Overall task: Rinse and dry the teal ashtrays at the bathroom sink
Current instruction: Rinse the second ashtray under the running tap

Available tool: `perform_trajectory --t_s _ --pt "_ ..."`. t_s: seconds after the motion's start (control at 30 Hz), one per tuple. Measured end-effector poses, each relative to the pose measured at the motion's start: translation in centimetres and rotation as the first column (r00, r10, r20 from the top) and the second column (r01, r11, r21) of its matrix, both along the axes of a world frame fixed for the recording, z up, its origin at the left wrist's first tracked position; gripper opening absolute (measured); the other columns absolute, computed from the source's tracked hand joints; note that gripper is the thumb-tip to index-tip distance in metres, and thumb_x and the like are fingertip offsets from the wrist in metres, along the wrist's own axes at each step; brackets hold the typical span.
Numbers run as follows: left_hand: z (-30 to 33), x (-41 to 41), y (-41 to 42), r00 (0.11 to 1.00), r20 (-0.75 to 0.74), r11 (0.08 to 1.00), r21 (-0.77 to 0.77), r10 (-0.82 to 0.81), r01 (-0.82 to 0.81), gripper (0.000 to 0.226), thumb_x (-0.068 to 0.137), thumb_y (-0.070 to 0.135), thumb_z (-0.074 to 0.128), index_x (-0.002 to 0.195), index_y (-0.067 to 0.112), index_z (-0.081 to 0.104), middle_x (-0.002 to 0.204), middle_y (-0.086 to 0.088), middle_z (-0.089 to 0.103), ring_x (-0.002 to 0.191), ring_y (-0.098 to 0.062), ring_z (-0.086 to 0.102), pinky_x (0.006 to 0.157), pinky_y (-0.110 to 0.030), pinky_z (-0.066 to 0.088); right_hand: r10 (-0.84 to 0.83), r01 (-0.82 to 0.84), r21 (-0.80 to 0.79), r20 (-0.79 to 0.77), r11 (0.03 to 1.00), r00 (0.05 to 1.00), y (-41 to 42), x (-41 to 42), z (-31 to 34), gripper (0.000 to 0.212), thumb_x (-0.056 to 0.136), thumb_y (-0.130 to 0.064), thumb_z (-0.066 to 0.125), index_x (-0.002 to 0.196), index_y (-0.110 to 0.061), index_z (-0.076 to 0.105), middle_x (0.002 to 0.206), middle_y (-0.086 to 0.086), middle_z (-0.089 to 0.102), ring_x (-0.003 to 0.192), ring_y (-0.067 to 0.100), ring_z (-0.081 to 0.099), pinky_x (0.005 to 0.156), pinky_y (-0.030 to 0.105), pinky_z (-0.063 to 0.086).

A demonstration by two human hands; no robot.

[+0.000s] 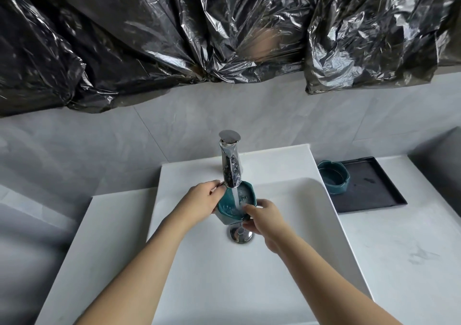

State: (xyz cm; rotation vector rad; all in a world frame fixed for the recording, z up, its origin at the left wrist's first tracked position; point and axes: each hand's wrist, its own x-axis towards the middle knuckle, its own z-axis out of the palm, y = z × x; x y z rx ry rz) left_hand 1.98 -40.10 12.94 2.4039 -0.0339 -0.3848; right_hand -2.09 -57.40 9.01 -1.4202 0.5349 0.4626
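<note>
Holding a teal ashtray (235, 203) under the chrome faucet (230, 165), I have both hands wrapped on it above the white sink (287, 225). My left hand (202, 203) grips the ashtray's left wall, fingers curled around the rim near the spout. My right hand (264, 218) clasps the near right edge, the thumb over the rim and into the bowl. A stream of water (235, 196) falls from the spout straight into the ashtray, which tilts slightly toward me. Below it, the chrome drain (240, 235) shows between my wrists. A second teal ashtray (333, 179) sits upright on the left corner of a black tray (374, 190), on the counter to the right of the basin. Crumpled black plastic sheeting (174, 38) hangs over the wall above.
</note>
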Motion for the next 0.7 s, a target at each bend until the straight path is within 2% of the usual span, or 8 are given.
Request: perform_trajectory --t_s 0.07,0.13,0.3,0.4,0.5,0.6,0.7 --pt "0.5 -0.3 0.3 1.000 0.005 0.995 0.094 -0.017 0.017 0.038 0.091 0.053 0.041 0.089 0.021 0.062 0.065 -0.004 0.066 0.054 -0.017 0.060 0.071 -0.040 0.055 0.042 -0.042 -0.015 -0.018 0.999 0.999 0.3 -0.2 0.2 0.013 0.091 -0.008 0.057 0.095 0.004 0.057 0.083 0.014 0.059 0.069 0.027 0.056 0.071 0.035 0.052" --pt "0.8 -0.5 0.7 0.999 -0.018 0.990 0.141 -0.028 0.030 0.040 0.089 0.053 0.039 0.089 0.019 0.060 0.071 -0.007 0.069 0.057 -0.021 0.067 0.070 -0.041 0.057 0.066 -0.066 -0.006 -0.030 0.998 0.997 0.6 -0.4 0.3 0.010 0.088 -0.003 0.051 0.091 0.005 0.056 0.080 0.015 0.053 0.071 0.027 0.050 0.071 0.037 0.044" --pt "0.9 -1.5 0.7 0.988 -0.155 0.986 0.167 -0.005 0.031 0.032 0.095 0.040 0.041 0.118 0.029 0.060 0.074 -0.009 0.074 0.053 -0.020 0.071 0.067 -0.031 0.062 0.113 -0.114 -0.027 -0.045 0.993 0.993 0.5 -1.1 0.3 0.012 0.086 -0.004 0.048 0.086 0.001 0.059 0.073 0.016 0.059 0.060 0.030 0.059 0.069 0.037 0.060" --pt "0.0 -2.1 0.4 0.965 -0.261 0.996 0.092 0.009 0.015 0.033 0.098 0.031 0.039 0.112 0.015 0.063 0.072 -0.010 0.072 0.057 -0.025 0.073 0.063 -0.034 0.062 0.146 -0.150 -0.103 -0.048 0.983 0.988 -0.2 -1.7 0.4 0.015 0.085 -0.006 0.048 0.080 0.000 0.061 0.067 0.013 0.063 0.056 0.030 0.065 0.066 0.038 0.063" --pt "-0.6 -2.9 -0.5 0.933 -0.361 1.000 0.013 0.011 -0.006 0.033 0.100 0.024 0.037 0.110 0.005 0.062 0.071 -0.011 0.069 0.059 -0.024 0.072 0.066 -0.039 0.062 0.173 -0.177 -0.220 -0.041 0.959 0.984 -1.2 -2.1 0.3 0.015 0.082 -0.009 0.050 0.072 -0.004 0.059 0.061 0.010 0.062 0.055 0.028 0.065 0.061 0.033 0.061" --pt "-1.0 -3.4 -1.6 0.909 -0.416 0.998 -0.046 0.016 -0.039 0.033 0.100 0.023 0.038 0.111 0.002 0.060 0.088 -0.022 0.071 0.067 -0.029 0.073 0.068 -0.037 0.060 0.196 -0.201 -0.332 -0.049 0.922 0.979 -2.2 -2.3 0.3 0.013 0.075 -0.012 0.048 0.062 -0.011 0.048 0.050 0.005 0.054 0.049 0.027 0.061 0.055 0.029 0.050" --pt "-1.6 -3.5 -2.7 0.901 -0.434 0.991 -0.110 0.018 -0.073 0.032 0.102 0.022 0.039 0.114 0.001 0.059 0.104 -0.032 0.069 0.071 -0.033 0.071 0.071 -0.038 0.060 0.238 -0.233 -0.443 -0.045 0.866 0.970 -2.9 -2.4 0.5 0.008 0.070 -0.016 0.046 0.064 -0.012 0.043 0.051 0.007 0.055 0.047 0.024 0.054 0.054 0.027 0.043"
